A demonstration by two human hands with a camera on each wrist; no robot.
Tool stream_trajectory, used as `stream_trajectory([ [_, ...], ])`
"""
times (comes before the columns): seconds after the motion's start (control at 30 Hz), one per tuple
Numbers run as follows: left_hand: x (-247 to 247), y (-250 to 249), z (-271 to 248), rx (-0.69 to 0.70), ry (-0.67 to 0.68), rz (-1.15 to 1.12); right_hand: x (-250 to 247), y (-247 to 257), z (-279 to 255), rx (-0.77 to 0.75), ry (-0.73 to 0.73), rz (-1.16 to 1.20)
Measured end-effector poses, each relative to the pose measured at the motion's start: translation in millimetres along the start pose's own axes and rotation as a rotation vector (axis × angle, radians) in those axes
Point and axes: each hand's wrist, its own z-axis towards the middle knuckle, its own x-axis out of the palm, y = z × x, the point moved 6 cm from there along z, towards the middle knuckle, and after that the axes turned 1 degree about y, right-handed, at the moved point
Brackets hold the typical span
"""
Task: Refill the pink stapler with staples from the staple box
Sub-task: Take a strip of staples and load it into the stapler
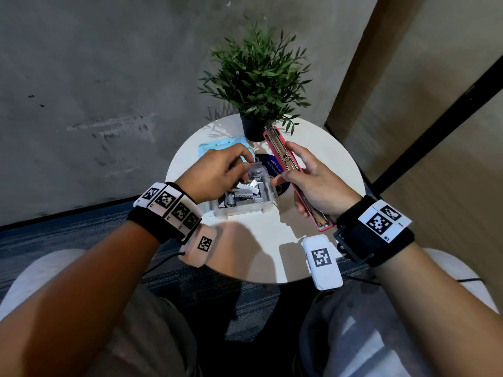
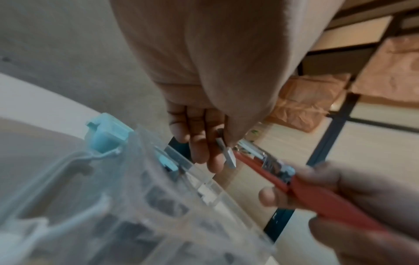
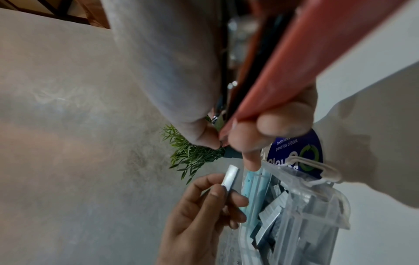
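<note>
My right hand (image 1: 304,180) grips the pink stapler (image 1: 288,167), which is swung open so its metal staple channel faces up. In the right wrist view the stapler (image 3: 283,71) runs between thumb and fingers. My left hand (image 1: 217,170) hovers over the clear staple box (image 1: 245,197) and pinches a short strip of staples (image 2: 229,154) between thumb and fingers; that strip (image 3: 230,177) shows plainly in the right wrist view, just left of the stapler's front end. The box (image 3: 301,211) holds several loose staple strips.
The box's pale blue lid (image 1: 217,148) lies behind it on the round white table (image 1: 258,248). A potted plant (image 1: 255,77) stands at the table's far edge. A dark blue round sticker (image 1: 272,164) lies under the stapler. Grey wall to the left.
</note>
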Motion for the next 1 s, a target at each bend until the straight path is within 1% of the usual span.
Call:
stream_trajectory([
  [0.07,-5,4,2,-0.018,-0.024,-0.193,0,-2,0,-0.003,0.021,-0.012],
  [0.13,-11,7,4,-0.012,-0.041,-0.306,2,-4,0,-0.005,0.056,-0.027],
  [0.27,-22,5,6,0.000,-0.082,-0.423,7,-6,-3,-0.003,0.104,-0.064],
  [0.47,-28,8,6,0.006,-0.111,-0.511,17,-6,-6,-0.015,0.158,-0.075],
  [0.77,-37,13,6,0.006,-0.144,-0.503,29,-7,-10,-0.025,0.271,-0.053],
  [1.0,-36,15,7,0.002,-0.113,-0.417,34,-6,-10,-0.025,0.292,-0.034],
])
